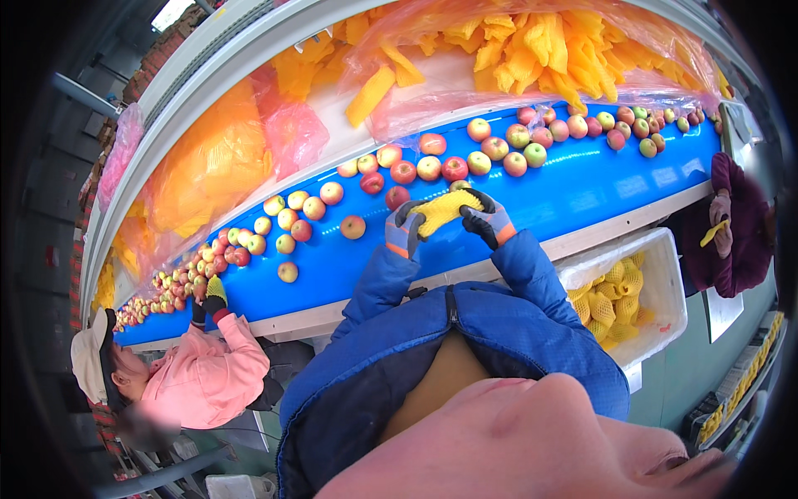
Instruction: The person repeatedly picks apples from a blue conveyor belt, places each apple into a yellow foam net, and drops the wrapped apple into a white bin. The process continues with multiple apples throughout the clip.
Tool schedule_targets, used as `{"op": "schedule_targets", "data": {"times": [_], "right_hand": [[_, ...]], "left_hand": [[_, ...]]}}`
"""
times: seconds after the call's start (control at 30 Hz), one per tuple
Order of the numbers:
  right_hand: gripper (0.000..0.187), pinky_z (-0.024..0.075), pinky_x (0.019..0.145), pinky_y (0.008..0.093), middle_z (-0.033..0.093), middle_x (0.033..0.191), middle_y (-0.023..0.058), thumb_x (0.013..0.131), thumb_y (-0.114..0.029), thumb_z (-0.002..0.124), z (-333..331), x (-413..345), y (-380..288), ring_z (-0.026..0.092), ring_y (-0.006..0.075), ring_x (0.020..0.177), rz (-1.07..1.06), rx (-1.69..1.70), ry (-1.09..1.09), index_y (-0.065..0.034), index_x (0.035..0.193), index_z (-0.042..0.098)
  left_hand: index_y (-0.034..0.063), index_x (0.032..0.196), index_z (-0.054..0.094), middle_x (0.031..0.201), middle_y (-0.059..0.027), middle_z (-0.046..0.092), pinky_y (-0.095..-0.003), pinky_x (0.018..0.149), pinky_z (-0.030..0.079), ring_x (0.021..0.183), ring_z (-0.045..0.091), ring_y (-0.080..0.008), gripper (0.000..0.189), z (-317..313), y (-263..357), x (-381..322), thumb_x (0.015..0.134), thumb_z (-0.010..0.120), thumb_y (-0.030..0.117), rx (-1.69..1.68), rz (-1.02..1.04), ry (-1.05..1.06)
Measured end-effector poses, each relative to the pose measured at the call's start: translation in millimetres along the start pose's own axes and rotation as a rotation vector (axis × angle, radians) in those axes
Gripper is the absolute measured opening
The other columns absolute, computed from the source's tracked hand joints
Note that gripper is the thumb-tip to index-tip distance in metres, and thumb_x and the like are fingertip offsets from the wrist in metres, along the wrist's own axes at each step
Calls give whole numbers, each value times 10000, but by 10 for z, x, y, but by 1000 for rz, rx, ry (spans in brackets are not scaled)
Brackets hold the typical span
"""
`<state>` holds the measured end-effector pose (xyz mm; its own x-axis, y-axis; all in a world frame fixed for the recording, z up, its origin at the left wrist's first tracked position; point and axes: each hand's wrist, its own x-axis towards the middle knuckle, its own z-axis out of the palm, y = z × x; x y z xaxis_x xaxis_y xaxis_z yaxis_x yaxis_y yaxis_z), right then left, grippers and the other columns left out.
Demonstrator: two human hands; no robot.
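Both of my hands wear grey and black gloves with orange cuffs, and between them is a yellow foam fruit net [445, 211]. My left hand [404, 229] grips its left end, while my right hand [488, 219] pinches the right end. Whether an apple sits inside the net, I cannot tell. Beneath my hands runs a blue conveyor belt [561, 209]. Loose red and green-yellow apples lie along its far half. A red apple [397, 198] rests just beyond my left hand, and another apple [459, 185] is partly hidden behind the net.
A white foam crate [676, 299] of yellow-netted apples [608, 305] stands at my right. Beyond the belt, a shelf holds orange foam nets [542, 50] and pink plastic film [299, 131]. One co-worker [199, 374] works at the left, another [742, 231] at the right.
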<state>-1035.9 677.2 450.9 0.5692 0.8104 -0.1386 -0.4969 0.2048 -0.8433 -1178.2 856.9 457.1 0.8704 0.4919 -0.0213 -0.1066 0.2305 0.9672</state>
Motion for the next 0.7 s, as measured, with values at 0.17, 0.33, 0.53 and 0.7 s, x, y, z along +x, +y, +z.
{"op": "schedule_targets", "data": {"times": [0.17,0.33,0.53,0.7], "right_hand": [[573,545,847,315,624,1204,76,870,-190,728,-40,0,35,633,205,1060,-70,204,-20,-87,1379,485],[375,518,857,285,657,1146,53,918,-188,674,-116,103,55,628,154,1009,-197,-15,77,-27,1249,605],[309,485,889,267,649,1164,84,930,-163,651,157,148,109,599,158,1056,-297,-265,34,-27,1206,640],[386,341,1065,514,504,1362,175,768,-142,699,426,152,47,470,368,1255,-952,-1396,123,-162,1153,665]], "left_hand": [[-13,1175,612,982,-94,664,-280,690,528,827,628,-142,314,-11,84,-80,875,571,72,113,88,-102],[12,1234,590,954,-71,658,-249,666,510,801,616,-132,358,-89,241,-48,914,583,172,205,-194,-275],[137,1365,487,1210,-146,602,-373,868,509,1037,614,-248,655,-170,-75,558,948,372,630,-708,-52,-161],[142,1382,457,1358,-100,520,-423,1015,435,1206,522,-259,674,373,-481,653,939,385,645,-971,-127,-467]]}}
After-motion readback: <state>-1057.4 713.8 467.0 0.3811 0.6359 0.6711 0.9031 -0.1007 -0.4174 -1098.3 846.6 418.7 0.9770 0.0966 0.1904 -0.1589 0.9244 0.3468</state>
